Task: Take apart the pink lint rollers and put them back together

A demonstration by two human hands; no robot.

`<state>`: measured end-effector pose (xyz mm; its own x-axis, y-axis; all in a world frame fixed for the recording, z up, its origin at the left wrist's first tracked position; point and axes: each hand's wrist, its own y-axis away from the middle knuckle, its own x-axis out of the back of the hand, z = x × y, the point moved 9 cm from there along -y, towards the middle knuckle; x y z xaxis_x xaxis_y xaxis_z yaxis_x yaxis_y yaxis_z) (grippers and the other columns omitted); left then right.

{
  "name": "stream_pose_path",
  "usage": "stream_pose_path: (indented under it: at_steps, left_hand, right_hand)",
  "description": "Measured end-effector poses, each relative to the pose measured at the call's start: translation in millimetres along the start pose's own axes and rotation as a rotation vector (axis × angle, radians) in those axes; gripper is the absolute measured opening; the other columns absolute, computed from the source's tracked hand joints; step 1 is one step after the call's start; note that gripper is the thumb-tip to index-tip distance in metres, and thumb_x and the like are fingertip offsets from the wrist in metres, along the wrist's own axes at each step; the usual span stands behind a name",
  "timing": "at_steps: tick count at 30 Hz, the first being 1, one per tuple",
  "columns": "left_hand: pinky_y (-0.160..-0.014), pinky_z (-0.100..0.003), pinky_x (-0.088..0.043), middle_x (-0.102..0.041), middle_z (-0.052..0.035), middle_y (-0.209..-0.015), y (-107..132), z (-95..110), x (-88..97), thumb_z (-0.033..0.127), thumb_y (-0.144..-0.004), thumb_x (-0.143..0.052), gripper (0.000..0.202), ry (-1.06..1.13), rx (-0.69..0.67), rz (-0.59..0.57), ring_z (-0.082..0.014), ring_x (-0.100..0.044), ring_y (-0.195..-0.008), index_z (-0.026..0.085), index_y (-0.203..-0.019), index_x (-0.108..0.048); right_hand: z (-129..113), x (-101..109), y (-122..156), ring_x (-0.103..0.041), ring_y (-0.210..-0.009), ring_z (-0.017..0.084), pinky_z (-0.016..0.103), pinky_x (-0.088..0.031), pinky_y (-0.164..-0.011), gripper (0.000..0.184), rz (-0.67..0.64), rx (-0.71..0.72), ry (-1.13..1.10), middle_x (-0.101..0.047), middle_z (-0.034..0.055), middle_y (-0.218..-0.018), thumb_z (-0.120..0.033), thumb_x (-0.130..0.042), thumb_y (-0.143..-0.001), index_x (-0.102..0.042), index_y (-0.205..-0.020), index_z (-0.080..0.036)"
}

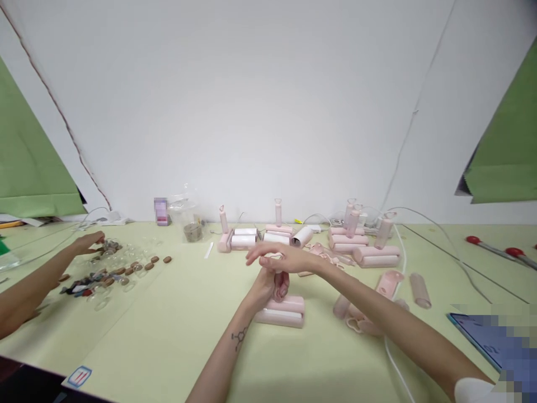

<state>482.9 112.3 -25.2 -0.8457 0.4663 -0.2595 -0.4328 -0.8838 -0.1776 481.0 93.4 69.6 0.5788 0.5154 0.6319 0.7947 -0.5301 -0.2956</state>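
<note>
My left hand [265, 291] is wrapped round a small pink translucent tube [277, 285], upright at the near pink twin-cylinder body [289, 313]. Whether the two are joined is hidden by my fingers. Over the tube's top lies my right hand [289, 258], palm down with its fingers stretched out to the left. A pale loop-shaped top [274, 255] shows partly beneath that hand. Under my right forearm are a loose pink loop cap [356, 326] and a translucent tube [342, 307].
Several pink twin-cylinder bodies [380, 257] with upright looped tubes stand along the back. A loose tube [420, 291] and a phone [482, 341] lie right. At left, another person's hand [90, 243] reaches among clear domes and brown pieces [119, 271]. A white cable [394, 366] crosses the right side.
</note>
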Motion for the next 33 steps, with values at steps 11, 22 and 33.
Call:
stream_pose_path:
  at_steps: [11, 22, 33]
  left_hand:
    - [-0.032, -0.017, -0.010, -0.014, 0.0103, -0.032, 17, -7, 11.1, 0.078, -0.054, -0.040, 0.059, 0.043, 0.085, 0.483, -0.0026, -0.014, -0.030, 0.021, -0.047, -0.027]
    - [-0.034, -0.022, -0.024, -0.025, 0.0072, -0.033, 6, 5, 2.2, 0.086, -0.050, -0.027, 0.066, -0.162, -0.004, 0.181, -0.0075, -0.026, -0.031, 0.020, -0.054, -0.037]
    - [-0.078, -0.035, -0.042, -0.051, -0.0055, -0.104, 65, 13, 40.9, 0.039, -0.057, -0.067, 0.056, -1.074, 0.134, -0.049, -0.0250, -0.050, -0.093, 0.023, -0.108, -0.049]
  right_hand:
    - [43, -25, 10, -0.055, -0.051, 0.007, 0.014, -0.035, -0.033, 0.041, 0.145, -0.353, -0.300, -0.065, 0.0060, -0.099, -0.035, -0.040, -0.080, -0.067, -0.059, -0.012]
    - [48, -18, 21, -0.058, -0.064, 0.012, 0.022, -0.048, -0.056, 0.034, 0.162, -0.364, -0.186, -0.060, 0.0024, -0.097, -0.042, -0.044, -0.081, -0.052, -0.109, -0.024]
    - [-15, 12, 145, -0.059, -0.079, 0.018, 0.035, -0.047, -0.067, 0.040, 0.402, -0.407, -0.637, -0.059, 0.0069, -0.075, -0.066, -0.044, -0.070, -0.057, -0.083, -0.030]
